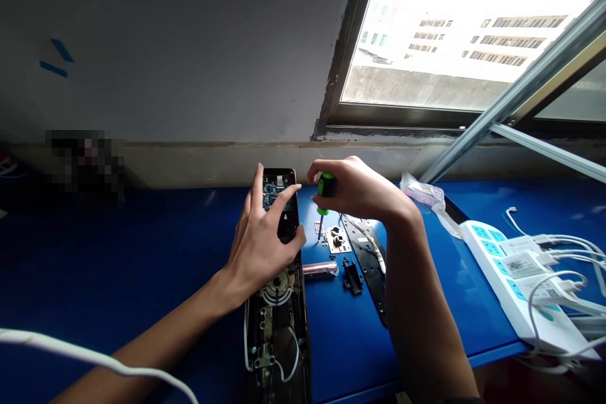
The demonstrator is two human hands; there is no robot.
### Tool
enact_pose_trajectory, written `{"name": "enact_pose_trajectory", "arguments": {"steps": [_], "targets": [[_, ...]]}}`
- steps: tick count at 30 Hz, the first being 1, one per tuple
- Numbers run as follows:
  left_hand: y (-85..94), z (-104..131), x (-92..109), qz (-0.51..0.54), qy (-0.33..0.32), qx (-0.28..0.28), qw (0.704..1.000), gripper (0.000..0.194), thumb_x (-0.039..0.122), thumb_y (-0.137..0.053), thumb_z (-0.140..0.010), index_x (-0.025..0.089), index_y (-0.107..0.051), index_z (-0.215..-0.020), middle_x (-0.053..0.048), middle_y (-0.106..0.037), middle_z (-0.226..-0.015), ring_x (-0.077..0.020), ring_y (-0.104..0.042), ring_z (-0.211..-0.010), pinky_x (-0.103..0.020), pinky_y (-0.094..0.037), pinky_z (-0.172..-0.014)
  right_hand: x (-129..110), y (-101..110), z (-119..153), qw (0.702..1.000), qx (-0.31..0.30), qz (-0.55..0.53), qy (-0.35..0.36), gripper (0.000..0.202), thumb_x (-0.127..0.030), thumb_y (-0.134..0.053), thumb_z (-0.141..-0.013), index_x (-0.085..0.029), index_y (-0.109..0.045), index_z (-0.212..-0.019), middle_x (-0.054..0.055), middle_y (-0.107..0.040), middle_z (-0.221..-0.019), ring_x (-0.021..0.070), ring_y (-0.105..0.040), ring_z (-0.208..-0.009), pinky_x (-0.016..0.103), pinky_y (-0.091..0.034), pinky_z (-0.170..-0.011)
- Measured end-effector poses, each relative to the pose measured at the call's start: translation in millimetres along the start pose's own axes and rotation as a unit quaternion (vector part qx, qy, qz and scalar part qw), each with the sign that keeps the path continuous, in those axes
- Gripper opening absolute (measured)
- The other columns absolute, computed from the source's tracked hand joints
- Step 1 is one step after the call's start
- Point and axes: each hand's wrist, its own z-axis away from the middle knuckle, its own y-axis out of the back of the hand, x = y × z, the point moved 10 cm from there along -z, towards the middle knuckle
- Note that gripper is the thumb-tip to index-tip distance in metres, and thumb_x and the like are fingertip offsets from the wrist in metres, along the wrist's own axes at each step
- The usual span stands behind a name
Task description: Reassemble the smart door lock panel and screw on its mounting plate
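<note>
My left hand lies with spread fingers over a long black device housing, whose circuit board shows at the top end. To its right, my right hand grips a green-and-black screwdriver by the handle. The screwdriver's tip points down at small screws on the blue table, beside a square metal plate with a round hub. A pinkish wrapped cylinder touches or nearly touches the housing's right side. Near it sits a small black bracket.
A long black perforated plate with a white cable lies under my right forearm. Farther right are a crumpled plastic bag and a white power strip with plugged chargers. A white cable crosses the lower left. Wall and window border the table's back.
</note>
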Motion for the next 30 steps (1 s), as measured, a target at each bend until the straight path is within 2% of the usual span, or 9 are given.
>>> {"name": "enact_pose_trajectory", "arguments": {"steps": [5,9,13,17,19,21,25,27,30], "targets": [[0.2,0,0,-0.012,-0.012,-0.007,1.000,0.070,0.038,-0.077,-0.086,0.037,-0.051,-0.151,-0.005,0.009,-0.177,-0.0593,-0.033,-0.149,-0.075,-0.053,-0.101,-1,1,-1,1.000,0.005,-0.009,0.004,0.019,-0.025,-0.070,-0.081,-0.023,-0.069,-0.100,-0.002,-0.069,-0.074,0.0104,-0.056,-0.059,0.025,-0.043,-0.056],[1.1,-1,-2,-0.025,0.003,-0.028,0.999,0.074,0.042,-0.077,-0.087,0.039,-0.046,-0.155,-0.007,0.010,-0.177,-0.0602,-0.036,-0.145,-0.077,-0.053,-0.098,-6,14,4,0.999,0.038,-0.034,0.005,0.028,-0.021,-0.067,-0.082,-0.024,-0.065,-0.110,-0.005,-0.066,-0.068,0.0094,-0.052,-0.053,0.024,-0.041,-0.052],[2.3,0,-4,-0.025,0.016,-0.046,0.998,0.078,0.044,-0.075,-0.088,0.041,-0.042,-0.157,-0.007,0.012,-0.176,-0.0612,-0.035,-0.145,-0.080,-0.051,-0.099,-16,38,13,0.992,0.122,-0.022,0.007,0.040,-0.018,-0.062,-0.085,-0.028,-0.060,-0.123,-0.008,-0.058,-0.063,0.0110,-0.050,-0.053,0.027,-0.041,-0.052],[8.4,-3,-3,-0.018,0.000,-0.060,0.998,0.084,0.046,-0.077,-0.086,0.042,-0.037,-0.160,-0.006,0.011,-0.176,-0.0594,-0.017,-0.155,-0.082,-0.040,-0.110,-17,63,23,0.975,0.216,-0.045,-0.007,0.039,-0.021,-0.062,-0.086,-0.027,-0.058,-0.124,-0.006,-0.052,-0.065,0.0125,-0.050,-0.054,0.030,-0.044,-0.052],[16.1,-7,1,-0.015,-0.039,-0.063,0.997,0.085,0.042,-0.079,-0.084,0.041,-0.039,-0.159,-0.006,-0.001,-0.177,-0.0551,-0.007,-0.158,-0.081,-0.036,-0.114,-14,71,25,0.967,0.244,-0.075,-0.020,0.038,-0.025,-0.064,-0.086,-0.026,-0.056,-0.123,-0.004,-0.057,-0.072,0.0144,-0.057,-0.057,0.031,-0.049,-0.053],[25.3,-11,9,-0.001,-0.094,-0.068,0.993,0.076,0.034,-0.078,-0.082,0.038,-0.050,-0.152,-0.007,-0.023,-0.172,-0.0491,-0.007,-0.160,-0.076,-0.035,-0.119,-10,79,28,0.953,0.283,-0.105,-0.029,0.037,-0.030,-0.065,-0.086,-0.027,-0.054,-0.122,-0.001,-0.064,-0.083,0.0167,-0.064,-0.063,0.034,-0.055,-0.055],[44.9,-19,11,0.060,-0.160,-0.047,0.984,0.043,0.022,-0.073,-0.083,0.027,-0.069,-0.126,-0.009,-0.063,-0.138,-0.0372,-0.035,-0.151,-0.060,-0.046,-0.119,-6,89,33,0.917,0.371,-0.145,-0.032,0.032,-0.038,-0.067,-0.091,-0.028,-0.053,-0.117,0.003,-0.069,-0.091,0.0195,-0.070,-0.067,0.038,-0.062,-0.059],[49.1,-23,4,0.084,-0.164,-0.027,0.982,0.031,0.023,-0.074,-0.086,0.024,-0.073,-0.118,-0.008,-0.072,-0.120,-0.0348,-0.047,-0.141,-0.056,-0.051,-0.112,-2,87,31,0.907,0.388,-0.156,-0.050,0.031,-0.042,-0.067,-0.092,-0.029,-0.052,-0.115,0.003,-0.068,-0.087,0.0204,-0.071,-0.067,0.039,-0.063,-0.059],[49.4,-28,-7,0.099,-0.166,0.012,0.981,0.017,0.027,-0.075,-0.092,0.022,-0.076,-0.108,-0.007,-0.078,-0.107,-0.0327,-0.054,-0.130,-0.052,-0.056,-0.103,4,81,27,0.896,0.402,-0.171,-0.078,0.031,-0.045,-0.069,-0.092,-0.029,-0.052,-0.114,0.002,-0.067,-0.085,0.0207,-0.072,-0.067,0.039,-0.064,-0.057]]}}
